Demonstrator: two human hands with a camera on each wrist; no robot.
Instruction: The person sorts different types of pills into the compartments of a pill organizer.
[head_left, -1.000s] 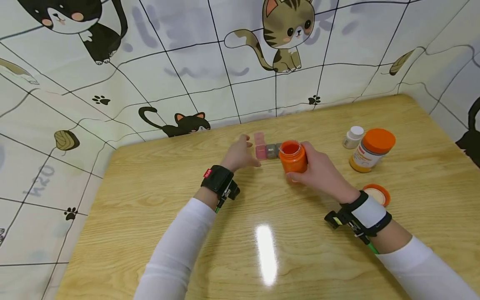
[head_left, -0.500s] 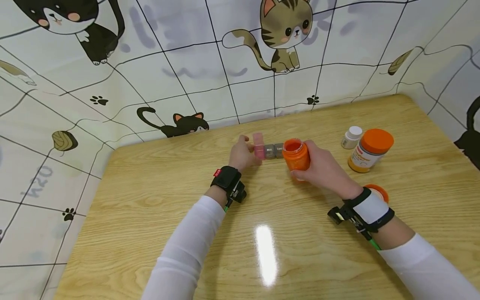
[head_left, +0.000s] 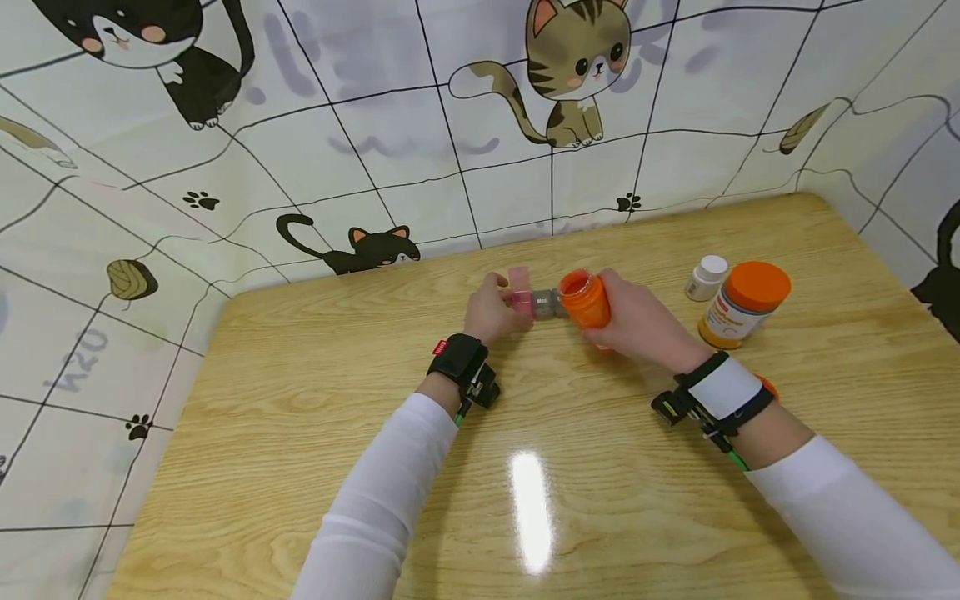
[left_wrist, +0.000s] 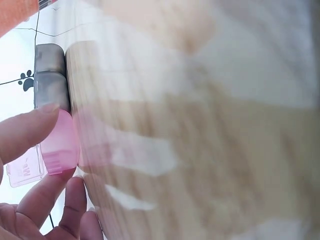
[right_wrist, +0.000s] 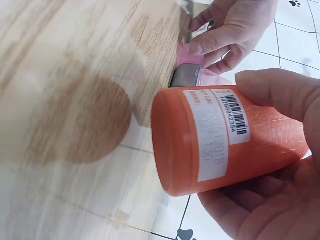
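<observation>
Near the back of the table lies a small pill organizer [head_left: 542, 303] with grey compartments and a pink end compartment [left_wrist: 61, 142]. The pink lid [head_left: 519, 278] stands flipped up. My left hand [head_left: 495, 310] pinches the pink end, thumb on one side and fingers on the other. In my right hand [head_left: 637, 323] I grip an uncapped orange bottle [head_left: 587, 302], thumb and fingers curled round it. It tilts leftward, its mouth close to the organizer, and hides the organizer's right part in the head view. A white barcode label [right_wrist: 215, 135] shows on its side; its contents cannot be made out.
To the right stand a small white bottle [head_left: 707, 277] and a larger jar with an orange lid [head_left: 756, 287]. An orange cap [head_left: 769, 387] lies mostly hidden behind my right wrist. A cat-patterned cloth [head_left: 375, 167] rises behind the wooden table [head_left: 315, 400].
My left hand has moved right from beside the organizer and now pinches its pink end. The orange bottle in my right hand has tipped further to the left.
</observation>
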